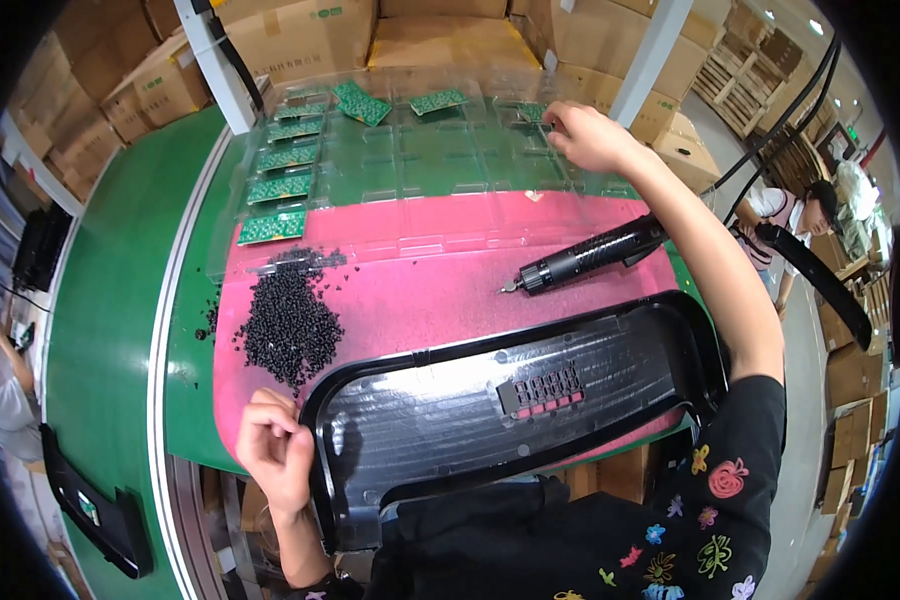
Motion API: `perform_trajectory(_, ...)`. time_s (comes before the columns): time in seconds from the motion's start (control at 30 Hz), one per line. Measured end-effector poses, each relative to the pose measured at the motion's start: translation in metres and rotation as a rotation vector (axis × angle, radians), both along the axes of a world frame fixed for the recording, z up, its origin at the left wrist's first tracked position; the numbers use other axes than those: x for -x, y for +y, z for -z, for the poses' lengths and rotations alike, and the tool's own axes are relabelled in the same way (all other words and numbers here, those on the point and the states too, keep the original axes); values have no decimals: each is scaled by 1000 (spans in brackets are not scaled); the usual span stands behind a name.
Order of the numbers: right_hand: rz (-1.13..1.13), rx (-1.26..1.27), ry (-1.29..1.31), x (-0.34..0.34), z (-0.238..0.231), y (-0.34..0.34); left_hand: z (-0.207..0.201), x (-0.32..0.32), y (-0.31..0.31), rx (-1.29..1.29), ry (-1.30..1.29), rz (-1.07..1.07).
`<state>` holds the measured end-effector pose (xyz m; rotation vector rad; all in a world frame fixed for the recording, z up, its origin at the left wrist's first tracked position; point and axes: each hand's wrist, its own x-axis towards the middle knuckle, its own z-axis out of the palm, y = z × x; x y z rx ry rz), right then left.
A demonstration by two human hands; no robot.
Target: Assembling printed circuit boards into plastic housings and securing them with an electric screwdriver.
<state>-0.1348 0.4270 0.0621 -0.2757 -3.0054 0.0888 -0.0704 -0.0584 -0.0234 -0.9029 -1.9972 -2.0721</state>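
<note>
My right hand (590, 137) reaches to the far right of a clear plastic tray (440, 225), its fingers bent and pinched at the edge of a small green circuit board (531, 112). My left hand (276, 452) is curled beside the left end of a black plastic housing (440, 400); whatever is inside its fingers is hidden. The long curved housing lies hollow side up in front of me, with a slotted window (542, 391) in it. Just beyond my left hand is a heap of small black screws (288, 318).
A black electric screwdriver (590, 260) lies on the pink mat (420, 310), tip pointing left. More green boards (272, 228) sit in the tray's left column and far edge. Another black housing (95, 510) stands at far left. Cardboard boxes (300, 40) and people (785, 215) are around.
</note>
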Motion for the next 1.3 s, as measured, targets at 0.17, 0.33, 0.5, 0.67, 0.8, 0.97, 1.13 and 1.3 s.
perform_trajectory(0.17,273,-151,-177,66,40,38,-4,-3,0,107,-78,48)
perform_trajectory(0.33,142,-34,-57,94,65,71,-2,3,2,31,-84,-23)
perform_trajectory(0.5,135,20,-158,108,77,68,-2,0,0,56,-88,-54)
perform_trajectory(0.67,51,-75,7,104,75,76,-3,0,1,67,-45,-64)
perform_trajectory(0.8,164,-103,148,85,59,59,0,0,1,48,-40,-47)
perform_trajectory(0.97,-173,253,767,57,-3,8,-1,-1,2,31,92,-81)
perform_trajectory(1.13,-705,761,446,-28,-53,-112,-33,7,3,269,175,12)
perform_trajectory(1.3,-1014,1054,102,-98,-67,-184,-80,14,53,41,-86,725)
